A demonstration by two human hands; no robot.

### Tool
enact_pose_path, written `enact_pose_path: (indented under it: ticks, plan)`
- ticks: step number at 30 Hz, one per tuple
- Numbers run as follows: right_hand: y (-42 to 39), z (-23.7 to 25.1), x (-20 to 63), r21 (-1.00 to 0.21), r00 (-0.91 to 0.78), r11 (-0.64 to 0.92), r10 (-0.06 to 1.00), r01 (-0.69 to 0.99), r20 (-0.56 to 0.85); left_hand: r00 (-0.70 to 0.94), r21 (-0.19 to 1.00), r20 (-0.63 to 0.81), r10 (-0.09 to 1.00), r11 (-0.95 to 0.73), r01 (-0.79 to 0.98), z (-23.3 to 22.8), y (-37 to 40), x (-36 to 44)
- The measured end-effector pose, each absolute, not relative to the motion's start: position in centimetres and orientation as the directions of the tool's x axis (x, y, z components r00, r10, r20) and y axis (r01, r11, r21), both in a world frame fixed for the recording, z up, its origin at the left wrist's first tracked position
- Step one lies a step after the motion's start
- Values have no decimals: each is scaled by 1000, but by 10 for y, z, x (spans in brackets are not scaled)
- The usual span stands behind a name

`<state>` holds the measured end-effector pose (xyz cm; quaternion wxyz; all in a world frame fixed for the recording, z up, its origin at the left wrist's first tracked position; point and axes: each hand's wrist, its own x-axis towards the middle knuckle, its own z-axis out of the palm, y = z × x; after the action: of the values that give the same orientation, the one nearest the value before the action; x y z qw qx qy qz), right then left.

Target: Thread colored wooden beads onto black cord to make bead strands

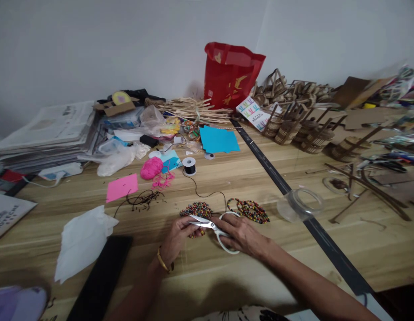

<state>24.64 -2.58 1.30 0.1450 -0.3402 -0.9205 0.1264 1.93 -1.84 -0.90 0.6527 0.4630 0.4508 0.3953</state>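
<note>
Scissors (211,225) in right hand (243,232), blades (200,220) leftward (long axis nearly crosswise), left hand's (174,235) hold unclear.

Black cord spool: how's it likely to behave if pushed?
The spool stands on end, so a low push would probably slide it; a high one might tip it. Tipped, it would likely roll on its round flanges. Black cord trailing from it may drag along.

A red bag (231,78) stands near the wall (126,44). Small baskets (315,140) sit to its right, and stacked newspapers (53,127) lie far left.
</note>
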Motion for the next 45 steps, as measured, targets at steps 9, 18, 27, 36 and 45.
enact_pose_path:
  ticks: [9, 18, 27, 36, 45]
  plan:
    - [-26, 4, 246, -473, -732, 731, 641, 492, 230, 300, 953, -222, 928, 271, -135, -8, -19, 20]
    - [-28, 10, 244, -663, -708, 618, 682, 422, 186, 278, 967, -190, 941, 229, -112, -11, -18, 18]
    - [-29, 11, 241, -683, -694, 593, 699, 426, 174, 260, 974, -181, 948, 209, -84, -6, -18, 18]
    - [-3, 39, 220, -611, -719, 630, 681, 479, 139, 72, 897, -218, 973, 229, -377, -2, -13, 14]
    - [52, 50, 183, -671, -804, 612, 593, 418, 40, -76, 798, -312, 947, 218, -562, 3, -8, 4]
